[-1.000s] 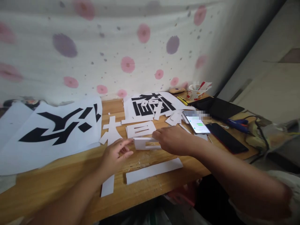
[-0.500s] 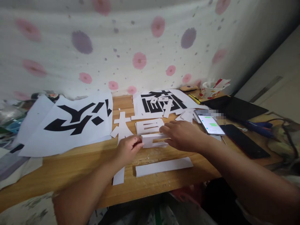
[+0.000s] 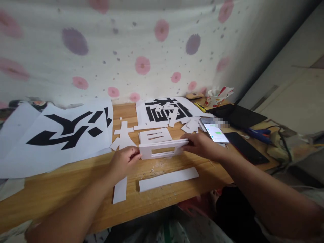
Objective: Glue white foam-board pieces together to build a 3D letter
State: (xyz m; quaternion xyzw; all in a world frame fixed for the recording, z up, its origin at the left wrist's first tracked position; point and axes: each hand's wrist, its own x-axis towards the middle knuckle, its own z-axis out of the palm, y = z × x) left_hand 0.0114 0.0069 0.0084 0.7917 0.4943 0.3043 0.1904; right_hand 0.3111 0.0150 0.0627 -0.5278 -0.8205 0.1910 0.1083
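Observation:
My left hand [image 3: 126,160] and my right hand [image 3: 198,144] pinch opposite ends of a white foam-board piece [image 3: 145,152] with a rectangular cut-out. It stands on its long edge and looks like two layers face to face. Just behind it lies another white cut-out piece [image 3: 165,134] with narrow slots. Left of that is a white cross-shaped character piece [image 3: 124,135], its lower part partly hidden by my left hand. In front of my hands rests a long white strip [image 3: 168,179] on the wooden table [image 3: 83,182].
Printed sheets with black characters lie at left [image 3: 20,121] and back [image 3: 141,116]. White scraps [image 3: 191,125], a lit phone [image 3: 215,131], a black slab [image 3: 248,148], a blue-handled tool [image 3: 259,135] and a paper cup [image 3: 214,100] occupy the right side.
My right hand has moved from the top of the cut-out piece to its right end, uncovering the window. The piece stands more upright. The whole view has shifted, with things appearing further left.

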